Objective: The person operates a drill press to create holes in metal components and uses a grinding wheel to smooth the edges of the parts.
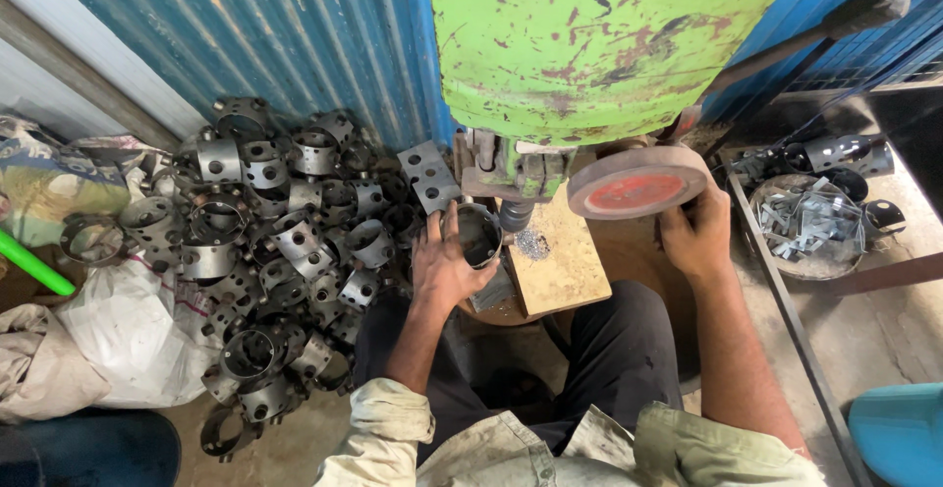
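Near the centre of the frame the person's left hand point(444, 269) is wrapped around a round metal ring point(478, 234), fingers curled over its rim and holding it under the tool point(515, 214) of the chipped green press point(599, 40). The ring sits at the edge of a wooden block point(562, 256), where a small heap of metal filings point(531, 243) lies. To the right of centre, the right hand point(695, 234) lies against the red-faced handwheel point(637, 183); the fingers seem closed on its lower rim, though the wheel hides their tips. A big pile of similar punched rings point(275, 251) fills the left half of the frame beside a white sack point(128, 335). At the right, a bowl of small metal clips point(810, 224) rests on the floor.
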